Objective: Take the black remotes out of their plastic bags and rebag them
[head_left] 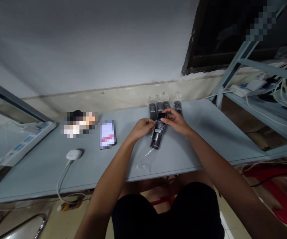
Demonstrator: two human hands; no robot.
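Observation:
A black remote control (157, 133) in a clear plastic bag (147, 157) lies tilted in front of me, with the loose end of the bag trailing towards the table's front edge. My right hand (175, 121) grips the remote's far end between thumb and fingers. At the remote's left side, my left hand (144, 128) is closed in a pinch at the edge of the bag; its fingertips are partly hidden. Just beyond my hands, several more bagged black remotes (177, 107) lie in a row by the wall.
A phone (107, 134) with its screen lit lies left of my hands, beside a blurred-out item (79, 123). Nearer the front is a white corded device (74, 154). A power strip (29, 144) runs along the table's left side. Metal shelving (270, 69) with cables stands at right.

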